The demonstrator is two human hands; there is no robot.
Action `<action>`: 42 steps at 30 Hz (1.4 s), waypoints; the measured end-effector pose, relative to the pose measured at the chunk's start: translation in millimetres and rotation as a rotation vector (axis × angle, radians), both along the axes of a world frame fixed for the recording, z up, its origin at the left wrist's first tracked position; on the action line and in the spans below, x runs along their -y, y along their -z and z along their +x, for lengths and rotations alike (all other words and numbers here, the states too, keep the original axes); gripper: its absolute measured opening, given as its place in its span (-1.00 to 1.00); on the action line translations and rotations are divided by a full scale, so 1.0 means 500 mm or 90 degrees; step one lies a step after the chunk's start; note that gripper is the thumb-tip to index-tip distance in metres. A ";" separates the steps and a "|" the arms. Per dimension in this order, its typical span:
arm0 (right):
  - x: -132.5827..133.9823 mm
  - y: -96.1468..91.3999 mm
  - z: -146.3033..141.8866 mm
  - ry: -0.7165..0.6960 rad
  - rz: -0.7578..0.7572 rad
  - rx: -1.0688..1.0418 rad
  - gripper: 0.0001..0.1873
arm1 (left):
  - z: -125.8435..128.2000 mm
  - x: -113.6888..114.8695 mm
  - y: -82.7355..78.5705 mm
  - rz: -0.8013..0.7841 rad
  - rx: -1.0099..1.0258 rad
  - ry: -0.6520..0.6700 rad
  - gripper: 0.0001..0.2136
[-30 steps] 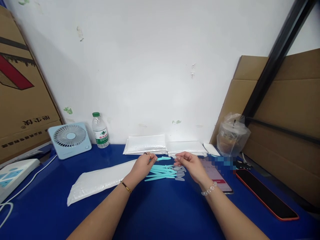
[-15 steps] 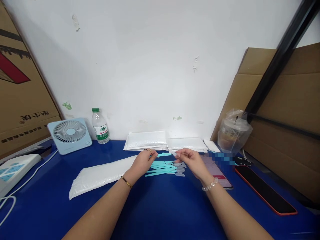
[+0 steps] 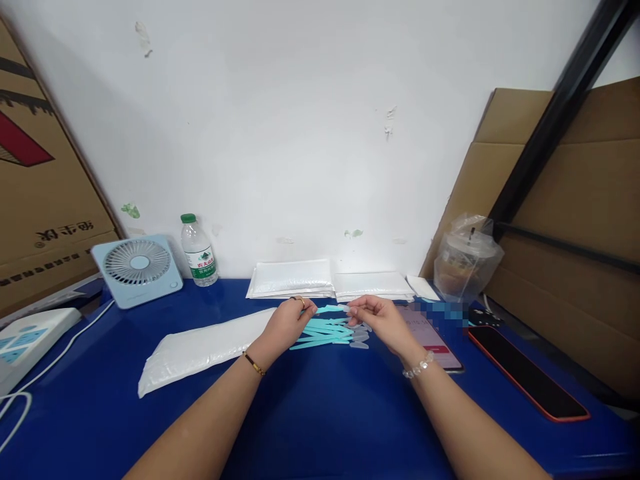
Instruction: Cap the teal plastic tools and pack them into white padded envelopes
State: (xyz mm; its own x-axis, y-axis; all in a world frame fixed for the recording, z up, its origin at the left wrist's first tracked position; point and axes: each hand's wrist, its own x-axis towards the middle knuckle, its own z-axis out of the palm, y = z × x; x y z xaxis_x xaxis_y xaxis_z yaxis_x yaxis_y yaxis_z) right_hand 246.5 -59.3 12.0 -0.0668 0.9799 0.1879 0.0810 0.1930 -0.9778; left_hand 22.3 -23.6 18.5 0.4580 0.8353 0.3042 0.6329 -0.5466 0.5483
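Note:
My left hand (image 3: 291, 321) is closed in a pinch on the handle of a turquoise eyebrow razor (image 3: 330, 309), which points to the right. A clear plastic cap (image 3: 345, 309) is pinched in my right hand (image 3: 377, 320), at the razor's blade end. Cap and razor meet there, but how far the cap is on cannot be made out. Just below, several turquoise eyebrow razors (image 3: 320, 333) with clear covers (image 3: 359, 345) on their right ends lie in a loose pile on the blue table (image 3: 320, 413). My left fingers hide part of the pile.
A padded white mailer (image 3: 200, 353) lies left of the pile; stacked mailers (image 3: 293, 279) are at the wall. Left stand a fan (image 3: 140, 267), water bottle (image 3: 199, 253) and power strip (image 3: 35, 343). Right are a lit phone (image 3: 435, 340), a red-edged phone (image 3: 527, 373) and a bagged drink (image 3: 465, 260).
The gap between the razor and the clear cap has closed; the razor's end now reaches the cap in my right hand. The view has shifted slightly.

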 end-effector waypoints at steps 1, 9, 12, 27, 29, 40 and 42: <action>0.000 0.002 -0.002 -0.015 -0.001 0.003 -0.62 | 0.002 0.001 0.000 -0.001 0.000 0.004 -0.68; 0.006 -0.003 0.015 -0.136 -0.049 0.123 -0.68 | 0.011 0.035 -0.009 -0.200 -0.057 0.096 -0.72; 0.010 -0.009 0.038 -0.124 -0.010 0.308 -0.78 | 0.013 0.053 -0.007 -0.222 -0.113 0.160 -0.80; 0.012 0.002 0.042 -0.125 0.081 0.593 -0.89 | 0.021 0.022 0.026 0.008 -0.247 0.024 -0.87; 0.012 -0.005 0.049 -0.113 0.085 0.565 -0.90 | 0.022 0.021 0.023 0.030 -0.262 0.019 -0.82; 0.007 -0.008 0.065 -0.096 0.081 0.497 -0.84 | 0.017 0.014 0.010 0.042 -0.223 0.030 -0.76; 0.008 -0.008 0.062 -0.093 0.086 0.495 -0.84 | 0.018 0.014 0.011 0.043 -0.230 0.032 -0.76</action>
